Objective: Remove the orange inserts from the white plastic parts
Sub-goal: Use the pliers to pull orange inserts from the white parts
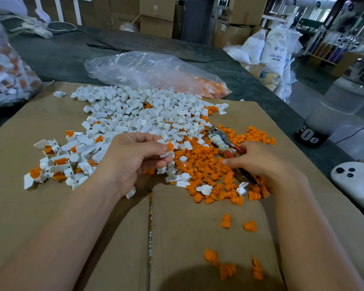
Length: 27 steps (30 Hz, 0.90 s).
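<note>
Left hand [135, 158]: thumb and fingertips pinching one white part [166, 154], orange insert [169, 145] seated in it, above the cardboard [51, 206]; right hand [259, 162]: fingers bent over pliers [219, 139], grip cannot be told; heap of white parts [147, 110] behind; loose inserts [204, 164] beside.

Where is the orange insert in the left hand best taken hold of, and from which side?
Take the orange insert by its end that sticks up out of the white part, coming from the right. The left hand pinches the white part from the left and below, so only that side seems free.
</note>
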Available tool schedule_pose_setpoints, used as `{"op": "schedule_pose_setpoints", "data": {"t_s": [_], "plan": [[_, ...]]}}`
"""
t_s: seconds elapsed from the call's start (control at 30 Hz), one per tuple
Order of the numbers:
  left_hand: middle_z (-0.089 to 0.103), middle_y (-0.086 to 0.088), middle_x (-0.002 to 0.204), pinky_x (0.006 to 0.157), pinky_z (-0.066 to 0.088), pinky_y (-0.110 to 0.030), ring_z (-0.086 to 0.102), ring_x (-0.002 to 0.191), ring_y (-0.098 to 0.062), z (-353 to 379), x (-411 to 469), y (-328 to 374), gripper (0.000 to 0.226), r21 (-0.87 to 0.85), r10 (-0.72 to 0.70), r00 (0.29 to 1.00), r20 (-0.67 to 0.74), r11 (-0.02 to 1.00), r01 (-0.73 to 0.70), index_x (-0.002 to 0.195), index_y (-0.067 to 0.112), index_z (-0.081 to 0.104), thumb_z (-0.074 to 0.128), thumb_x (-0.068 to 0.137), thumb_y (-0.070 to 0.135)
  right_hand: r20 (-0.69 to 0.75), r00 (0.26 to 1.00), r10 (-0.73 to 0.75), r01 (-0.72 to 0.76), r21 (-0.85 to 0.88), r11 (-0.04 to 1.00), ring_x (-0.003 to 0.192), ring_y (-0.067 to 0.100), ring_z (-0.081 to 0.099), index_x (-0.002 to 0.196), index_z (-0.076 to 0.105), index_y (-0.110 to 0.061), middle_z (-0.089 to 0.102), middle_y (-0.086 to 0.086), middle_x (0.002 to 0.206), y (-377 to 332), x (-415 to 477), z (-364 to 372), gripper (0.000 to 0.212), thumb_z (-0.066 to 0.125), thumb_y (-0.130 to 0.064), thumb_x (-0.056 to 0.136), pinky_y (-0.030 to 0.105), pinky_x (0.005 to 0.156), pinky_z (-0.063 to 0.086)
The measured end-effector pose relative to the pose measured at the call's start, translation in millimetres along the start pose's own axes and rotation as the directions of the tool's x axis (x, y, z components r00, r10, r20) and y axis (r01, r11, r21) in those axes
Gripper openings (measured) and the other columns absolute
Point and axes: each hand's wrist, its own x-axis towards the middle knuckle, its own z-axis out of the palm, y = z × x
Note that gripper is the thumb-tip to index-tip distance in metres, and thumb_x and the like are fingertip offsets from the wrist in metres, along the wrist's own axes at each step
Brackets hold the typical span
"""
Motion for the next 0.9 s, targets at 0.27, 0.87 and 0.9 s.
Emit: {"op": "schedule_pose_setpoints", "data": {"t_s": [0.27,0.87,0.9], "plan": [[0.065,-0.009,0.056,0.045,0.051,-0.015,0.068,0.054,-0.016,-0.6,0.6,-0.8,0.015,-0.026,0.028,0.999,0.022,0.999,-0.028,0.073,-0.001,0.059,0.065,0.060,-0.001,-0.117,0.992,0.042,-0.044,-0.022,0.999,0.075,0.018,0.052,0.102,0.058,-0.013,0.055,0.004,0.082,-2.2,6.0,2.4,0.020,0.057,-0.021,0.085,0.029,0.058,0.040],[0.065,-0.001,0.059,0.049,0.052,-0.018,0.068,0.058,-0.015,-0.8,7.2,-7.5,0.013,-0.071,0.215,0.972,-0.093,0.972,-0.222,0.076,0.007,0.058,0.058,0.082,-0.005,-0.405,0.814,-0.417,0.474,0.045,0.880,0.080,0.013,0.048,0.112,0.049,-0.021,0.048,-0.009,0.088,-36.1,-25.0,9.0,0.029,0.050,-0.040,0.090,0.024,0.056,0.030],[0.066,0.000,0.059,0.049,0.052,-0.018,0.068,0.059,-0.014,-1.0,7.8,-7.9,0.013,-0.067,0.234,0.967,-0.100,0.968,-0.241,0.076,0.007,0.058,0.058,0.082,-0.005,-0.390,0.813,-0.432,0.484,0.041,0.874,0.082,0.012,0.048,0.113,0.049,-0.022,0.048,-0.008,0.090,-38.3,-27.1,9.4,0.030,0.050,-0.040,0.089,0.025,0.058,0.033]]}}
